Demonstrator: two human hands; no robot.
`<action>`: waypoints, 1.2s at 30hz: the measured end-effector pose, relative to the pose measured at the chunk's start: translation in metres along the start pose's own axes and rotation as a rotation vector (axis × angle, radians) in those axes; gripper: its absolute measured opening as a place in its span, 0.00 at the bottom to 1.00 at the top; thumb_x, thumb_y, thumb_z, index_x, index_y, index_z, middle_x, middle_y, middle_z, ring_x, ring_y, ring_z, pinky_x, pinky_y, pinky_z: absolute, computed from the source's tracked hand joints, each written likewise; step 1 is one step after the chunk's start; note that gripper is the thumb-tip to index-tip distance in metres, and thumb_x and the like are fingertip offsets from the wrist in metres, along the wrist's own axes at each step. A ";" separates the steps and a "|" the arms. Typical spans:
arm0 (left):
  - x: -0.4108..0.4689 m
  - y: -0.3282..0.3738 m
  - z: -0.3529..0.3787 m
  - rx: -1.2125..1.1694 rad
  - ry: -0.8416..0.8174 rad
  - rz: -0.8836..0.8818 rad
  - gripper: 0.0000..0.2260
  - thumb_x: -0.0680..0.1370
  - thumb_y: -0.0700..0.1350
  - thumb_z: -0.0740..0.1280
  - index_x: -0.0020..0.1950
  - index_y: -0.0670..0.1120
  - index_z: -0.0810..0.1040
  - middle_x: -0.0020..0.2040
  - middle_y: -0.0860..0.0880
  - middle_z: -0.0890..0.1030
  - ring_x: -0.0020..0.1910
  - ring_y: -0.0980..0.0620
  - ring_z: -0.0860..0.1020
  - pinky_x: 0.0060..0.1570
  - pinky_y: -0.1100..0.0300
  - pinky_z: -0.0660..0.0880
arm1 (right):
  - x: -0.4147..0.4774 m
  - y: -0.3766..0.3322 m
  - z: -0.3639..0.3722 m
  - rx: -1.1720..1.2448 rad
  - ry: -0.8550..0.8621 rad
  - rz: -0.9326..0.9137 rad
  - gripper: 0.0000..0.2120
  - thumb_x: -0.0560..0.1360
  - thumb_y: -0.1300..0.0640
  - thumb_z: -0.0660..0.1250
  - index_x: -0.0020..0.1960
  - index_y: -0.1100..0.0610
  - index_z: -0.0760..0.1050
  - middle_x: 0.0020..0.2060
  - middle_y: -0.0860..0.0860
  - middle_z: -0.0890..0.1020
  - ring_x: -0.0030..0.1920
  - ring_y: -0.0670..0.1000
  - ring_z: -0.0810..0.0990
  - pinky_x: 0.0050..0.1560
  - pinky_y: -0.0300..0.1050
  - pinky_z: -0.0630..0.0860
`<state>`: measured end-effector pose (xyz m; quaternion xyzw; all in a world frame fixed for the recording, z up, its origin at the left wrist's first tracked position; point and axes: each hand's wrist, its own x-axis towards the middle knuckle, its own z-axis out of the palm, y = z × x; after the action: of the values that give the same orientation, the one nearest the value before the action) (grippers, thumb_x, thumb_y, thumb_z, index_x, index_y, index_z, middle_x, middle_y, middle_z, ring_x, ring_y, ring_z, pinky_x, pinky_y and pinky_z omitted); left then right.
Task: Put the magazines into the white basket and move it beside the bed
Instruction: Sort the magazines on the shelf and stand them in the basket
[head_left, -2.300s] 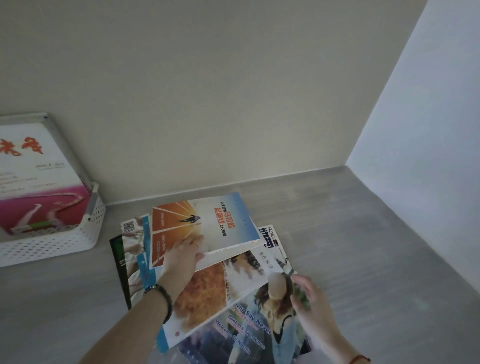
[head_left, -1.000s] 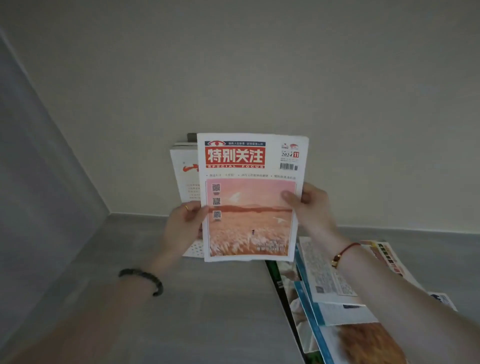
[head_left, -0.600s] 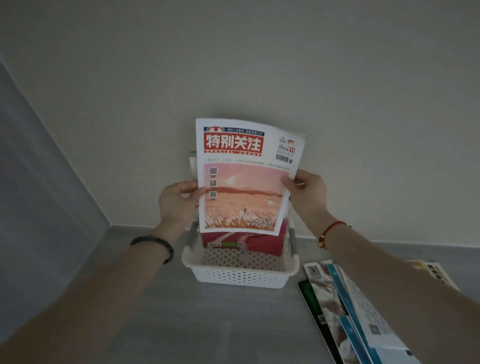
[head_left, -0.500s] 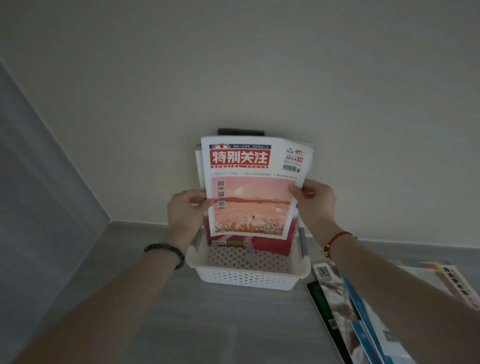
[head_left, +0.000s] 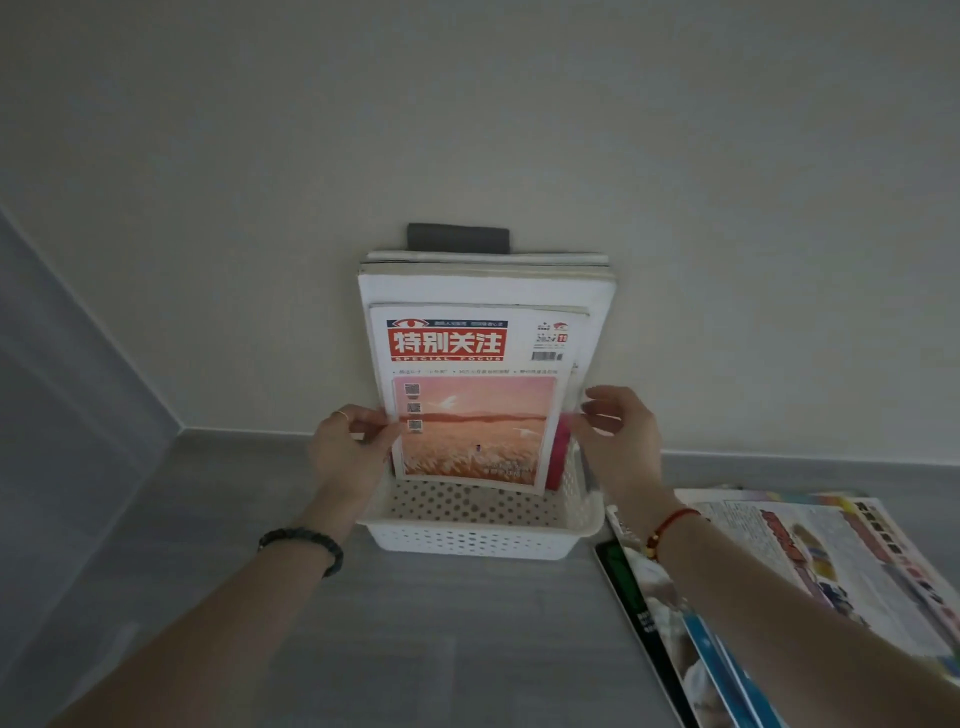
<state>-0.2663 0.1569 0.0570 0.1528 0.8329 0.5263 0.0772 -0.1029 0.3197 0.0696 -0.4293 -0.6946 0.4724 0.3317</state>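
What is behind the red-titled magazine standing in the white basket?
Behind the red-titled magazine in the white basket stand taller white-edged magazines. A red cover peeks out lower right, and a dark grey block shows above them. Their covers are mostly hidden.

White basket: plastic, pierced with small round holes, matt.
Front magazine: paper, smooth printed cover with a faint sheen.
Magazines behind: paper, white matt covers and page edges.
Loose magazines: paper, glossy printed covers.
Floor: grey, wood-grain look, matt.
Wall: painted, smooth, matt.
Dark strip: matt grey, possibly plastic; too dim to be sure.
Bead bracelet: dark beads, slight shine.
Red cord: thin thread.
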 end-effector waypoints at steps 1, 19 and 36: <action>-0.009 0.002 0.001 -0.025 -0.040 -0.002 0.06 0.70 0.41 0.71 0.39 0.43 0.75 0.42 0.46 0.80 0.39 0.49 0.78 0.33 0.67 0.72 | -0.005 0.005 -0.010 -0.006 -0.008 -0.005 0.12 0.70 0.65 0.68 0.53 0.57 0.74 0.44 0.49 0.79 0.45 0.48 0.78 0.37 0.28 0.70; -0.260 0.054 0.173 0.412 -0.870 0.399 0.29 0.72 0.54 0.67 0.71 0.53 0.61 0.71 0.53 0.68 0.68 0.54 0.68 0.67 0.60 0.66 | -0.086 0.138 -0.296 -0.401 -0.112 0.223 0.26 0.69 0.63 0.69 0.66 0.55 0.67 0.64 0.52 0.73 0.64 0.53 0.71 0.61 0.46 0.69; -0.305 0.094 0.313 1.261 -0.950 0.639 0.23 0.81 0.48 0.50 0.75 0.51 0.47 0.77 0.43 0.47 0.73 0.32 0.50 0.69 0.36 0.56 | -0.075 0.213 -0.393 -0.282 -0.180 0.180 0.23 0.70 0.64 0.68 0.63 0.53 0.68 0.59 0.47 0.74 0.61 0.47 0.71 0.66 0.47 0.66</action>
<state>0.1273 0.3589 -0.0041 0.5996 0.7663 -0.1596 0.1669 0.3288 0.4365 -0.0042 -0.4878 -0.7397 0.4346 0.1613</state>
